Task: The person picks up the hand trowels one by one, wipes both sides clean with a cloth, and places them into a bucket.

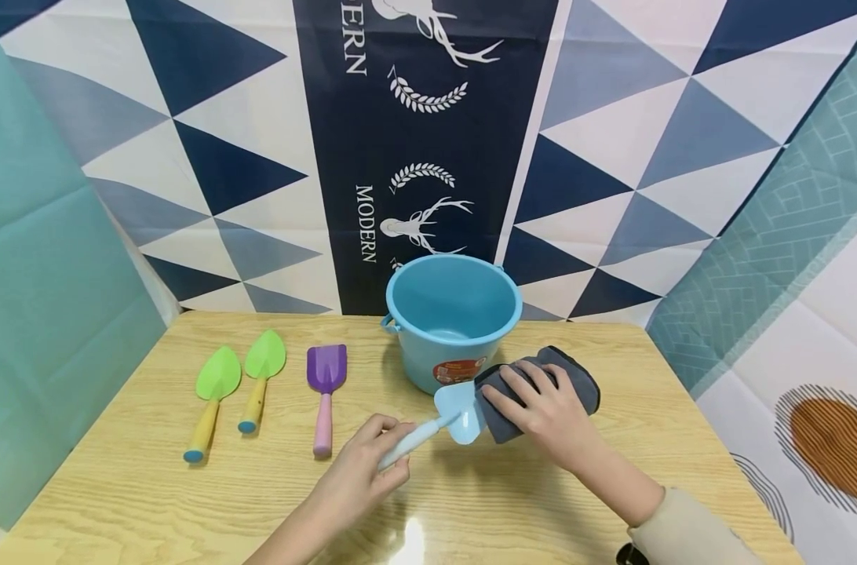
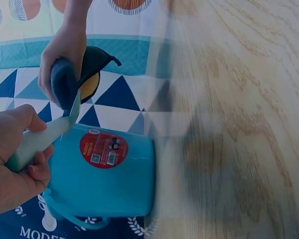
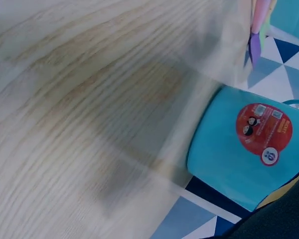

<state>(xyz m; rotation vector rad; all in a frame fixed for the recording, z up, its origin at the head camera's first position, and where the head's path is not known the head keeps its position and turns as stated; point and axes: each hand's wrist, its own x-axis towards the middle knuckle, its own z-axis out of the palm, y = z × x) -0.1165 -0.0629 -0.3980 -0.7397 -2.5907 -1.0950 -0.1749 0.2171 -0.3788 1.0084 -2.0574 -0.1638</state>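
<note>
My left hand [image 1: 363, 469] grips the pale handle of a small light blue toy shovel [image 1: 461, 422], its blade pointing to the right. In the left wrist view, fingers and thumb are curled round that handle [image 2: 40, 140]. A folded grey cloth [image 1: 575, 383] with dark edging is held under my right hand [image 1: 552, 416], up against the right side of the blade. Part of the blade is hidden by the cloth. Just behind stands a blue bucket [image 1: 414, 357] with a red label. In the right wrist view, only a dark edge of the cloth [image 3: 274, 219] shows.
Two green trowels [image 1: 219, 375] [image 1: 264, 357] with yellow handles lie on the left of the wooden table [image 1: 146, 510]. Between them and the bucket lies a purple shovel [image 1: 326, 367] with a pink handle. A patterned cloth backdrop [image 1: 428, 141] rises behind the table.
</note>
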